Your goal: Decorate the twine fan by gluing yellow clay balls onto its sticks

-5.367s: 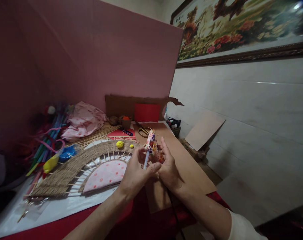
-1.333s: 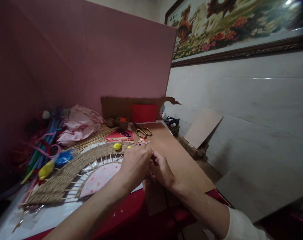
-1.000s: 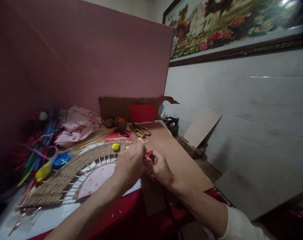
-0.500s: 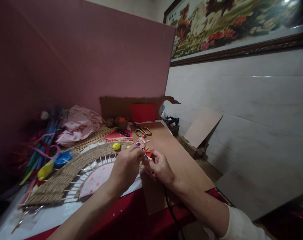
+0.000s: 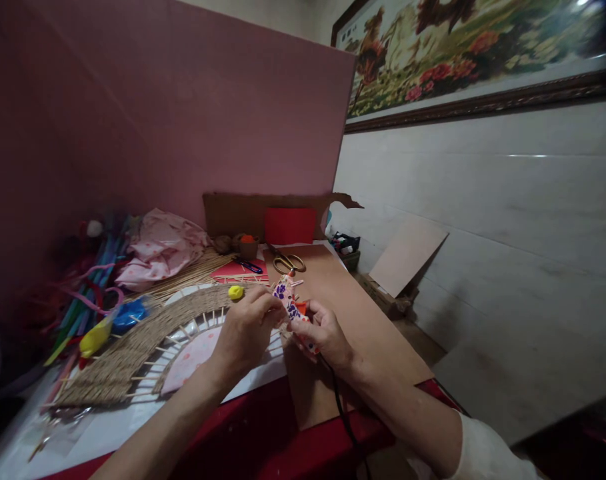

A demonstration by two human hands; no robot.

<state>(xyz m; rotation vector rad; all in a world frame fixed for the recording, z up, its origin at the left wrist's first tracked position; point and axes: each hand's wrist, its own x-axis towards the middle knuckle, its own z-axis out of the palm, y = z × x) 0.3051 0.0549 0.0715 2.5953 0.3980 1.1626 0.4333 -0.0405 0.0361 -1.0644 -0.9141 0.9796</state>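
My right hand (image 5: 327, 338) is wrapped round a hot glue gun (image 5: 293, 309) with a floral print and an orange trigger. The gun's nozzle points away from me, and a black cord runs down from its lower end. Close by its left side is my left hand (image 5: 247, 327), fingers bent and pinched together. What those fingertips hold, if anything, is too small to make out. Under and left of that hand lies a fan-shaped piece of woven twine (image 5: 183, 317) on thin sticks, with a dotted pink cloth half-round (image 5: 190, 360) inside its curve. A yellow lump (image 5: 235, 292) sits on the twine.
Gold-handled scissors (image 5: 289, 263) and a blue cutter (image 5: 247, 265) lie beyond my hands. A brown board (image 5: 367, 327) covers the right side. Crumpled pink cloth (image 5: 163, 243), thin sticks, a yellow packet (image 5: 95, 340) and a blue packet (image 5: 129, 315) are at the left.
My left hand has drawn slightly left, away from the glue gun, so more of the gun's floral body shows. The right hand keeps its hold. The view has shifted slightly.
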